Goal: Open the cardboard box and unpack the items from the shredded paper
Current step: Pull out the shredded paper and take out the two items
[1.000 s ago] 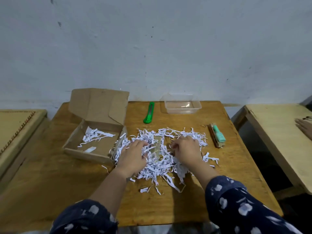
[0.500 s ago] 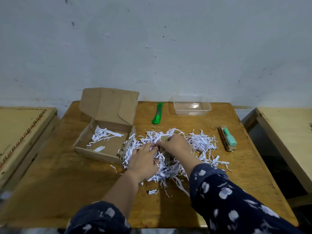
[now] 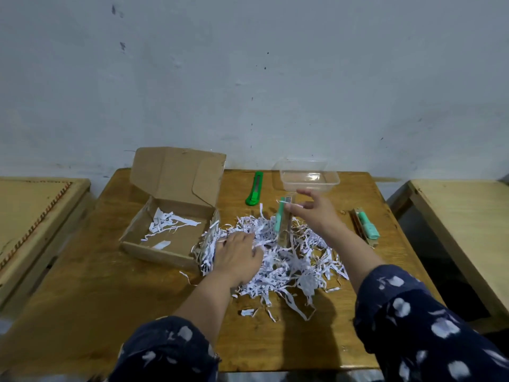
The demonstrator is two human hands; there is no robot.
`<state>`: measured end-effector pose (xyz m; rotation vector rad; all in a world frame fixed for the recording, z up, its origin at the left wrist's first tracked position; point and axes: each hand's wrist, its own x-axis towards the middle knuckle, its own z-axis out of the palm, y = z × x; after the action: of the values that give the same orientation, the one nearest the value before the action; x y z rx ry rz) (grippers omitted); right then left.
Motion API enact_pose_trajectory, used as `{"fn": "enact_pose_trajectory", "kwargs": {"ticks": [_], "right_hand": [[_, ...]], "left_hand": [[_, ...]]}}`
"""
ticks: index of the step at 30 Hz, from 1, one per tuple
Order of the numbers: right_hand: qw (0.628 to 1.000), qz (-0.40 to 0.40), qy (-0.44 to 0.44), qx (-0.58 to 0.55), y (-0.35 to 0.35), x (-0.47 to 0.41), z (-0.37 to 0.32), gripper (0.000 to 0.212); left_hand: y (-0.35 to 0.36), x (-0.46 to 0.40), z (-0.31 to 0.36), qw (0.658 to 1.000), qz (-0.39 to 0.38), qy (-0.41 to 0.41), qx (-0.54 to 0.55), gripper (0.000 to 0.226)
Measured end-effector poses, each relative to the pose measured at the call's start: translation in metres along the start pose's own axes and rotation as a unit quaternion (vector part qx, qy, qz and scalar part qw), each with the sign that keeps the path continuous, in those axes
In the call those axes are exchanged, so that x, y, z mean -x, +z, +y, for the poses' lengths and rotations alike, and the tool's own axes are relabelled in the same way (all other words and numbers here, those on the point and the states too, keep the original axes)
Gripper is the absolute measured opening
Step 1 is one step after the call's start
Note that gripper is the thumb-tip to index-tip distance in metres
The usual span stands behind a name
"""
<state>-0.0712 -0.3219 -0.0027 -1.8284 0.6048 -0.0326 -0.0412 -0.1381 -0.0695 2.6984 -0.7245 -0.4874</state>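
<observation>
A square wooden table [image 3: 137, 312] stands against a pale grey-white wall [image 3: 248, 78] marked with small dark specks. A green plastic utility knife [image 3: 254, 192] lies near the table's far edge. A lighter wooden table [image 3: 465, 224] stands to the right, separated by a gap. A tan surface with a stitched, patterned border [image 3: 33, 213] adjoins the left side.

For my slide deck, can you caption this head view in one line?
Right hand lifts a packaged item from the shredded paper while the left hand rests on the pile.
</observation>
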Motion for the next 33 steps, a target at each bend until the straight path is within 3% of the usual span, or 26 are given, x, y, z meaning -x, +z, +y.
{"fn": "enact_pose_trajectory", "kwargs": {"ticks": [4, 6, 9, 12, 14, 18, 20, 22, 25, 27, 30, 33], "right_hand": [[0.996, -0.016, -0.039, -0.082, -0.015, 0.002, -0.012, 0.049], [0.993, -0.015, -0.050, -0.109, -0.020, 0.003, -0.015, 0.045], [0.975, -0.054, -0.040, -0.211, -0.025, 0.008, -0.018, 0.042], [0.958, -0.083, -0.027, -0.273, -0.022, 0.012, -0.020, 0.042], [0.968, -0.041, -0.028, -0.247, -0.017, 0.013, -0.017, 0.039], [0.993, 0.074, -0.027, -0.085, -0.009, 0.012, 0.003, 0.009], [0.998, 0.067, -0.007, -0.007, -0.006, 0.012, 0.014, 0.010], [0.988, 0.033, -0.004, 0.149, -0.002, 0.007, 0.026, 0.014], [0.934, -0.043, -0.008, 0.354, 0.003, 0.005, 0.034, 0.029], [0.947, -0.035, -0.019, 0.317, 0.004, 0.005, 0.031, 0.038], [0.982, -0.054, -0.053, 0.172, 0.008, 0.011, 0.023, 0.049], [0.992, -0.043, -0.054, 0.109, 0.023, 0.015, 0.021, 0.047]], "left_hand": [[-0.017, -0.006, 0.015, 0.994, 0.096, 0.025, 0.050, 0.043], [-0.026, -0.008, 0.026, 0.987, 0.129, 0.038, 0.082, 0.050], [-0.034, -0.015, 0.045, 0.975, 0.098, 0.042, 0.193, 0.065], [-0.031, -0.023, 0.055, 0.947, 0.082, 0.033, 0.308, 0.042], [-0.030, -0.023, 0.057, 0.938, 0.111, 0.019, 0.328, 0.032], [-0.027, -0.019, 0.050, 0.952, 0.158, -0.043, 0.258, 0.035], [-0.026, -0.019, 0.044, 0.952, 0.171, -0.066, 0.245, 0.036], [-0.024, -0.022, 0.038, 0.948, 0.173, -0.079, 0.255, 0.036], [-0.024, -0.029, 0.033, 0.934, 0.162, -0.101, 0.303, 0.028], [-0.025, -0.033, 0.032, 0.918, 0.165, -0.115, 0.343, 0.028], [-0.030, -0.039, 0.034, 0.903, 0.182, -0.126, 0.368, 0.034], [-0.032, -0.041, 0.043, 0.892, 0.195, -0.132, 0.387, 0.037]]}}
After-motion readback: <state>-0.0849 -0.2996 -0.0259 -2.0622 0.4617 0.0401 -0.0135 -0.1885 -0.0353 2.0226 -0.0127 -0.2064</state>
